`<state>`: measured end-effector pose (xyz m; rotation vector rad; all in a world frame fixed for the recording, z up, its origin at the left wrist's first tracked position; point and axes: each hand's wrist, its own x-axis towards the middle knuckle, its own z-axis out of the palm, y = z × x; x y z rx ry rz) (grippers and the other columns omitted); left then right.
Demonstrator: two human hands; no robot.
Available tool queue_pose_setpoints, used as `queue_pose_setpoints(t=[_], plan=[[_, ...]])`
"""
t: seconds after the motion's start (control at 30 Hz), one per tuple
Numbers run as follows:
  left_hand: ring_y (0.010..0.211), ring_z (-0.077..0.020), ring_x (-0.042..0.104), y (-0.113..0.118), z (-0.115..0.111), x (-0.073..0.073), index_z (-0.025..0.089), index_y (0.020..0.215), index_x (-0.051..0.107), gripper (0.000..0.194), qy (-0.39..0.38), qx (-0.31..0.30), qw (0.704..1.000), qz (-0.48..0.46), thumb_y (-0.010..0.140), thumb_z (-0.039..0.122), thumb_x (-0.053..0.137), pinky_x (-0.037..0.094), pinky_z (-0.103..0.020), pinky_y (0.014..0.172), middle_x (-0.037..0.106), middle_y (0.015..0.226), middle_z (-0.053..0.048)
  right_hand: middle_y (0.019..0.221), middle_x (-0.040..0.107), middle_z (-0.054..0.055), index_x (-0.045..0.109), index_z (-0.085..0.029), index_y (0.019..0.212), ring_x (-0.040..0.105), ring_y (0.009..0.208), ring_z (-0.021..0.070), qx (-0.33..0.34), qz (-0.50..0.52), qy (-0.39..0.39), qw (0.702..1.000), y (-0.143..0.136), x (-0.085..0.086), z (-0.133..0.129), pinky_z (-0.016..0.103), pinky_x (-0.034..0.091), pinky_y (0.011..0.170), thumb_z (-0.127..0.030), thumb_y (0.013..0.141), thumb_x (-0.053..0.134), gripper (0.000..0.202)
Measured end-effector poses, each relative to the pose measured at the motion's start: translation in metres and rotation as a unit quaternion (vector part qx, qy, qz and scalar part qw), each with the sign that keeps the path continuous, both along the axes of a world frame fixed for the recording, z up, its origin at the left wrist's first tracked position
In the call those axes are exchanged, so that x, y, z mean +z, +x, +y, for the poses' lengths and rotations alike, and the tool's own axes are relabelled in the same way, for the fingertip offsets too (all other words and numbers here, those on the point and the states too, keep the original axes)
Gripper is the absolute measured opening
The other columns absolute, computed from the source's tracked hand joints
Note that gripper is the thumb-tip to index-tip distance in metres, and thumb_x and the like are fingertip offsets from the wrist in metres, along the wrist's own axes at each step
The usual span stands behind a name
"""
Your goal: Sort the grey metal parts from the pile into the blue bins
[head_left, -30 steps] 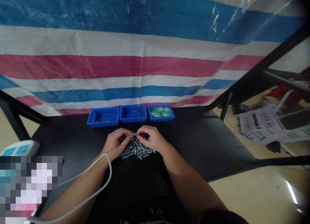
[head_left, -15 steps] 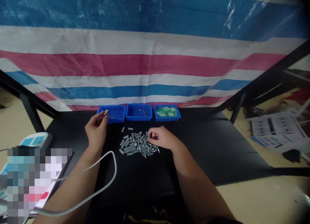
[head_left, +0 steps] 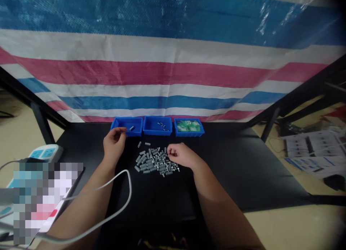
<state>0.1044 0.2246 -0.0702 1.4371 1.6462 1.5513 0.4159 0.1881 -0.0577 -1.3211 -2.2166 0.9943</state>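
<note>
The bench (head_left: 224, 159) spreads under the left grip (head_left: 113, 143) and right grip (head_left: 182, 154). Between them lies the grey pile (head_left: 150, 162), probably central so either can reach it. Ahead stand the left bin (head_left: 134, 134), partly behind the left grip, the middle bin (head_left: 157, 133) and the right bin (head_left: 189, 134); their walls likely stop parts rolling. The left grip's fingers look loosely parted, with nothing visible between. The right grip curls at the pile's right side; whether it pinches anything, I cannot tell. Packets (head_left: 188, 126) lie ahead of the right grip, in the right bin. One cylinder (head_left: 131, 128) lies in the left bin, just right of the left grip.
</note>
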Motion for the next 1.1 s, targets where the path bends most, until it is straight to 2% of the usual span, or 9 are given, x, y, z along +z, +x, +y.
queue_pose_setpoints(t=[0.1,0.23,0.33,0.47,0.6,0.73,0.9,1.0,1.1], plan=[[0.063,-0.0155,0.065,-0.005,-0.002,0.003,0.020,0.110,0.073,0.032,-0.055,0.020,0.992,0.109,0.087,0.040,0.063,0.052,-0.027,0.064,0.073,0.083,-0.002,0.061,0.059,-0.006,0.062,-0.021,0.077,0.052,0.055,0.0089,-0.008,0.015,0.013,1.000,0.000,0.000,0.001,0.020,0.036,0.056,-0.010,0.077,0.061,0.011],[0.062,-0.0184,0.069,-0.009,-0.001,-0.001,0.025,0.121,0.068,0.044,-0.149,-0.031,0.978,0.146,0.087,0.053,0.064,0.052,-0.028,0.066,0.074,0.076,0.000,0.065,0.057,-0.005,0.061,-0.020,0.081,0.052,0.057,0.0092,-0.045,0.096,0.046,0.993,-0.003,-0.001,0.003,0.020,0.039,0.056,-0.014,0.081,0.062,0.006],[0.067,-0.0206,0.073,-0.009,0.003,-0.010,0.024,0.116,0.067,0.047,-0.168,-0.053,0.981,0.082,0.083,0.058,0.068,0.055,-0.030,0.069,0.075,0.080,-0.002,0.068,0.058,-0.003,0.062,-0.020,0.084,0.054,0.057,0.0100,-0.080,0.157,0.072,0.982,-0.008,-0.005,0.005,0.021,0.042,0.055,-0.019,0.084,0.063,0.002],[0.080,-0.0235,0.076,-0.009,0.008,-0.021,0.022,0.111,0.064,0.047,-0.150,-0.075,0.985,-0.037,0.082,0.058,0.070,0.058,-0.033,0.078,0.077,0.083,-0.005,0.080,0.069,0.002,0.067,-0.020,0.091,0.064,0.066,0.0138,-0.128,0.208,0.124,0.962,-0.014,-0.012,0.009,0.024,0.049,0.060,-0.023,0.087,0.066,0.006],[0.081,-0.0231,0.075,-0.011,0.009,-0.025,0.021,0.103,0.065,0.041,-0.143,-0.077,0.986,-0.040,0.080,0.054,0.073,0.058,-0.035,0.081,0.077,0.086,-0.007,0.098,0.074,0.008,0.069,-0.020,0.105,0.070,0.079,0.0175,-0.165,0.250,0.176,0.938,-0.019,-0.016,0.012,0.029,0.057,0.069,-0.024,0.090,0.064,0.016],[0.077,-0.0219,0.074,-0.012,0.010,-0.026,0.021,0.099,0.065,0.037,-0.151,-0.075,0.985,-0.035,0.079,0.051,0.074,0.057,-0.035,0.080,0.077,0.086,-0.006,0.117,0.070,0.011,0.066,-0.022,0.120,0.069,0.089,0.0190,-0.191,0.261,0.202,0.924,-0.022,-0.017,0.017,0.032,0.060,0.073,-0.026,0.093,0.062,0.028],[0.075,-0.0215,0.073,-0.013,0.011,-0.027,0.020,0.098,0.064,0.035,-0.169,-0.070,0.982,-0.044,0.077,0.047,0.074,0.057,-0.034,0.078,0.076,0.081,-0.005,0.133,0.060,0.014,0.057,-0.024,0.138,0.068,0.098,0.0201,-0.181,0.246,0.207,0.930,-0.023,-0.018,0.024,0.034,0.063,0.075,-0.026,0.095,0.057,0.043],[0.076,-0.0218,0.074,-0.012,0.011,-0.027,0.020,0.098,0.063,0.035,-0.172,-0.071,0.981,-0.063,0.076,0.044,0.075,0.057,-0.035,0.078,0.076,0.080,-0.005,0.130,0.061,0.013,0.057,-0.024,0.138,0.067,0.098,0.0196,-0.164,0.230,0.233,0.931,-0.023,-0.015,0.021,0.034,0.062,0.079,-0.023,0.095,0.056,0.044],[0.076,-0.0216,0.075,-0.010,0.012,-0.027,0.020,0.098,0.062,0.035,-0.172,-0.077,0.978,-0.089,0.077,0.044,0.075,0.059,-0.036,0.079,0.075,0.080,-0.004,0.109,0.068,0.009,0.066,-0.023,0.120,0.067,0.092,0.0197,-0.179,0.212,0.255,0.926,-0.019,-0.009,0.015,0.034,0.059,0.082,-0.023,0.095,0.056,0.027]])
